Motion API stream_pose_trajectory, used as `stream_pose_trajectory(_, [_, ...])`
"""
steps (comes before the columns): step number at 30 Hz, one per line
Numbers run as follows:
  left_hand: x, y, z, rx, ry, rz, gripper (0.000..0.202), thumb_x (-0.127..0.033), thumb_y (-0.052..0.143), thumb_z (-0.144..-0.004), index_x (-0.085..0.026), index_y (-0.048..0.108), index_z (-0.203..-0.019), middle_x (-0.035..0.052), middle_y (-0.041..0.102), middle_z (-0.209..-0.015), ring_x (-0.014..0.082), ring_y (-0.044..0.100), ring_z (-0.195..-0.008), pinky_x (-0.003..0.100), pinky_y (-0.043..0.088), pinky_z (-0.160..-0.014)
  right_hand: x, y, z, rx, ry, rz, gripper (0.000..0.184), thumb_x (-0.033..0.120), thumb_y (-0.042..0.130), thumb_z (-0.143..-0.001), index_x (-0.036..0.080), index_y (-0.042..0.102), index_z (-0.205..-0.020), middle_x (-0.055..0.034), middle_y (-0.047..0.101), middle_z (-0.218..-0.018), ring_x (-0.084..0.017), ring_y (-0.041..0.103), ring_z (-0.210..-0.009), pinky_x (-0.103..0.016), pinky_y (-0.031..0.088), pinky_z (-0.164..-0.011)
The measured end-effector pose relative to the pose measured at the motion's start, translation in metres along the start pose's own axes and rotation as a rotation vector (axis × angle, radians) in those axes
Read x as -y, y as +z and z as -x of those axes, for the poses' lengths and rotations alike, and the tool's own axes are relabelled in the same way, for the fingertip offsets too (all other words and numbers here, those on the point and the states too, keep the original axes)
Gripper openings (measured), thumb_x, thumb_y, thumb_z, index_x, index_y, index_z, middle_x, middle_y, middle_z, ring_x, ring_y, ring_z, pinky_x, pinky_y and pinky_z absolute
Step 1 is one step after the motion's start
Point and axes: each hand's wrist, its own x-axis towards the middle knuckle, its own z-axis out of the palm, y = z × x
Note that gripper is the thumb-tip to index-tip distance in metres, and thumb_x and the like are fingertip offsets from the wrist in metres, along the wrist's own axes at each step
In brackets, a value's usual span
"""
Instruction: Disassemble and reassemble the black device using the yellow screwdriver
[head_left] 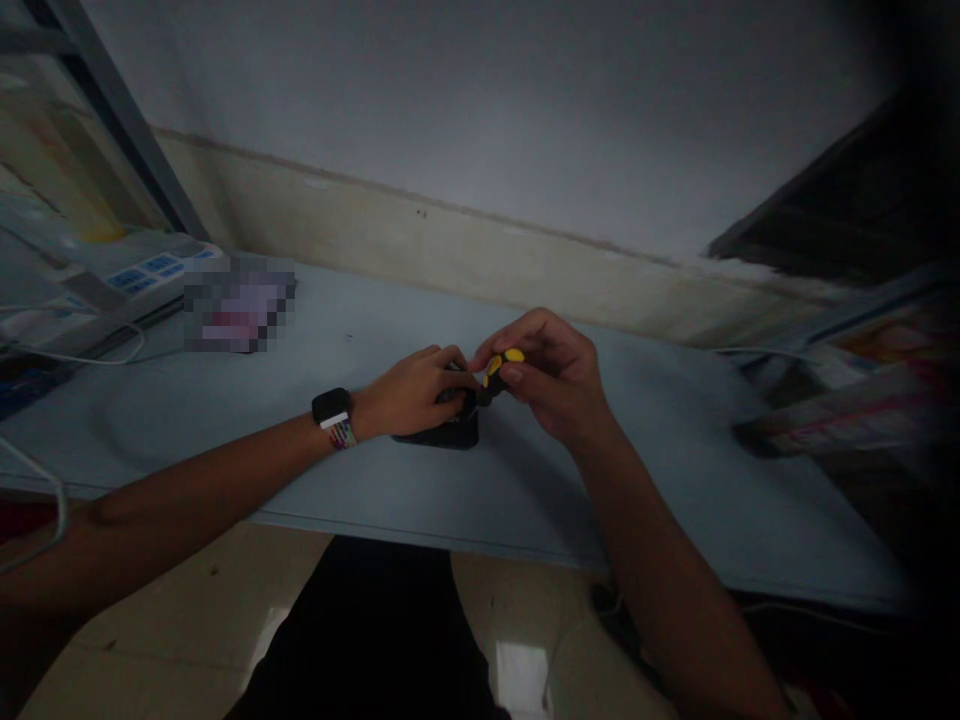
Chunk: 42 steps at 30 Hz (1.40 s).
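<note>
My right hand [562, 375] pinches a small black-and-yellow object [493, 372] between thumb and fingers, just above the desk. Its exact kind is not clear in the dim light. Close beside it, my left hand [420, 390] curls its fingers round a dark thing that they mostly cover. A flat black item with rounded corners [450, 436] lies on the desk below my left hand. The fingertips of both hands nearly meet at the black-and-yellow object. On my left wrist sits a dark watch [331, 406] with a patterned band.
The pale blue desk [322, 330] runs along the wall. At left are a blurred-out flat item [240, 308], a white power strip [146, 275] and cables. Blurred packages [832, 415] stand at right. The desk's front edge [420, 540] lies above my legs.
</note>
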Motion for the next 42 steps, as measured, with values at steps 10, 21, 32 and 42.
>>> stream_pose_trajectory(10, [-0.002,-0.001,0.001,-0.016,0.002,0.018,0.027,-0.020,0.061,-0.101,-0.020,0.079,-0.121,0.0114,0.068,-0.121,0.0259,0.067,-0.107,0.047,0.056,-0.103,0.005,0.003,0.004,-0.018,0.038,-0.003,0.018,0.040,0.079,-0.097,0.023,0.075,-0.102,-0.0004,0.075,-0.080,-0.013,0.065,-0.067,-0.024,0.048,-0.057])
stream_pose_trajectory(21, [-0.002,0.000,0.001,-0.005,-0.017,-0.005,0.029,-0.023,0.059,-0.102,-0.021,0.079,-0.123,0.0117,0.068,-0.117,0.0269,0.067,-0.106,0.048,0.057,-0.101,0.000,-0.003,0.003,-0.016,0.009,0.106,0.017,0.037,0.083,-0.093,0.025,0.081,-0.105,-0.0029,0.080,-0.094,-0.010,0.056,-0.059,-0.023,0.041,-0.049])
stream_pose_trajectory(32, [-0.004,-0.002,0.000,-0.017,-0.020,0.011,0.025,-0.021,0.060,-0.100,-0.019,0.078,-0.118,0.0113,0.069,-0.123,0.0261,0.067,-0.108,0.047,0.057,-0.103,0.003,0.008,0.000,-0.033,0.009,-0.005,0.033,0.026,0.094,-0.082,0.027,0.065,-0.098,0.0031,0.078,-0.080,-0.013,0.069,-0.066,-0.023,0.053,-0.062])
stream_pose_trajectory(42, [-0.003,-0.003,0.000,0.024,-0.024,-0.007,0.030,-0.022,0.058,-0.103,-0.020,0.079,-0.125,0.0126,0.066,-0.120,0.0276,0.066,-0.109,0.048,0.056,-0.103,0.003,-0.005,0.004,-0.035,0.034,0.120,0.023,0.040,0.081,-0.094,0.029,0.086,-0.114,-0.0027,0.085,-0.099,-0.009,0.052,-0.053,-0.025,0.040,-0.046])
